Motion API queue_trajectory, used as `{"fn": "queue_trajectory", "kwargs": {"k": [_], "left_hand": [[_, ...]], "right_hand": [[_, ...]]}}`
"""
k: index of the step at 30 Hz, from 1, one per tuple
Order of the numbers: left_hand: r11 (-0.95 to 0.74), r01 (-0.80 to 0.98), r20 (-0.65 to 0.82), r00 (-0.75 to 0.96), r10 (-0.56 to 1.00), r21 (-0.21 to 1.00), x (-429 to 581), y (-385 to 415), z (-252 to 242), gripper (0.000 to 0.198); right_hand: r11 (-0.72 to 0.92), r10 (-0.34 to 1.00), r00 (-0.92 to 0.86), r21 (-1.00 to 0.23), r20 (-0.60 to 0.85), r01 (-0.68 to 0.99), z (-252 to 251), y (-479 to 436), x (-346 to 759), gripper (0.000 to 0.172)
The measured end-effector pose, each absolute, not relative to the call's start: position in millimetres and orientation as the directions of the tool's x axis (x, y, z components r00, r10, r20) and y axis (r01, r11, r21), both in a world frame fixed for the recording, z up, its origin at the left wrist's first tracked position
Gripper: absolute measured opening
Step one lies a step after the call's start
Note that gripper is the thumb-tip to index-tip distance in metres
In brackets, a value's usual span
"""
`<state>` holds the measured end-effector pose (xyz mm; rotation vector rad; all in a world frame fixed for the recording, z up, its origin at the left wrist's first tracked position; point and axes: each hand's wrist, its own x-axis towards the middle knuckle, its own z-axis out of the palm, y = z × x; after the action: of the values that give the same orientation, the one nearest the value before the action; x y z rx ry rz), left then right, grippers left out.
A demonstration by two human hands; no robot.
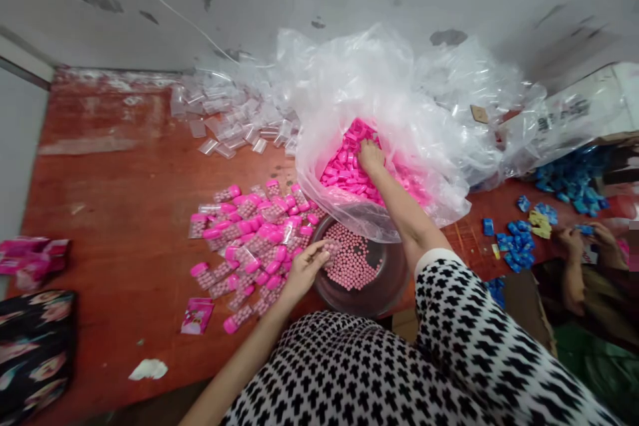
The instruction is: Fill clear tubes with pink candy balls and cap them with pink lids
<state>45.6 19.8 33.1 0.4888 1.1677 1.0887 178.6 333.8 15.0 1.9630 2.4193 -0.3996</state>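
Note:
My left hand [305,269] is closed, pinching a small clear container of pink beads [330,250] over the rim of a dark round bowl [394,279]. Loose pink beads [352,266] lie in that bowl. My right hand [371,157] reaches into a big translucent plastic bag [319,176] full of bright pink plastic caps [344,170]. Its fingers are curled down among the caps, and whatever they grip is hidden. Left of the bowl spreads a pile of bead-filled clear containers with pink caps [259,233].
Empty clear containers [239,123] lie at the back of the red table [110,200]. Pink packets [197,316] are at left. To the right, another person's hands [582,239] hold a small blue item near blue packets [516,243]. A wall stands behind.

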Motion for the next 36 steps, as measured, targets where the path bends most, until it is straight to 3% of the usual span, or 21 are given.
{"fn": "queue_trajectory", "kwargs": {"k": [2, 4, 7, 10, 14, 20, 25, 27, 32, 36], "left_hand": [[0.422, -0.449, -0.482, -0.021, 0.876, 0.788, 43.1, 21.3, 32.6, 0.043], [0.392, -0.480, -0.467, -0.042, 0.883, 0.785, 41.3, 24.8, 33.2, 0.042], [0.331, -0.516, -0.415, -0.053, 0.908, 0.790, 42.2, 33.7, 37.7, 0.038], [0.281, -0.544, -0.364, -0.047, 0.930, 0.790, 48.9, 44.7, 47.6, 0.038], [0.215, -0.591, -0.311, -0.066, 0.948, 0.778, 63.4, 53.6, 66.1, 0.040], [0.129, -0.572, -0.233, -0.112, 0.966, 0.810, 81.1, 43.1, 76.9, 0.042], [0.112, -0.545, -0.218, -0.132, 0.967, 0.831, 92.4, 28.6, 71.6, 0.043], [0.075, -0.476, -0.189, -0.197, 0.962, 0.876, 94.6, 23.3, 73.9, 0.039], [-0.051, -0.066, 0.035, -0.232, 0.972, 0.996, 95.2, 7.5, 87.2, 0.026], [-0.064, -0.078, 0.052, -0.146, 0.988, 0.995, 93.7, -0.9, 85.8, 0.028]], "right_hand": [[0.143, 0.974, -0.186, -0.284, -0.128, 0.948, 17.3, 328.5, 186.9, 0.031], [0.141, 0.975, -0.208, -0.495, -0.084, 0.857, 23.8, 317.0, 200.3, 0.026], [0.113, 0.961, -0.274, -0.844, -0.042, 0.525, 41.3, 286.9, 221.7, 0.026], [-0.017, 0.958, -0.280, -0.983, -0.068, 0.181, 63.1, 243.9, 234.8, 0.029], [-0.129, 0.952, -0.281, -0.992, -0.119, -0.017, 84.5, 182.4, 237.2, 0.029], [-0.144, 0.920, -0.368, -0.990, -0.134, 0.002, 91.8, 119.6, 234.8, 0.039], [-0.219, 0.925, -0.325, -0.975, -0.198, -0.029, 94.3, 91.6, 230.6, 0.046], [-0.203, 0.938, -0.286, -0.979, -0.194, -0.003, 97.7, 82.6, 229.0, 0.044], [-0.242, 0.943, -0.219, -0.968, -0.251, 0.067, 105.7, 68.7, 227.5, 0.039], [-0.188, 0.942, -0.249, -0.969, -0.224, 0.161, 106.5, 68.0, 233.3, 0.036]]}}
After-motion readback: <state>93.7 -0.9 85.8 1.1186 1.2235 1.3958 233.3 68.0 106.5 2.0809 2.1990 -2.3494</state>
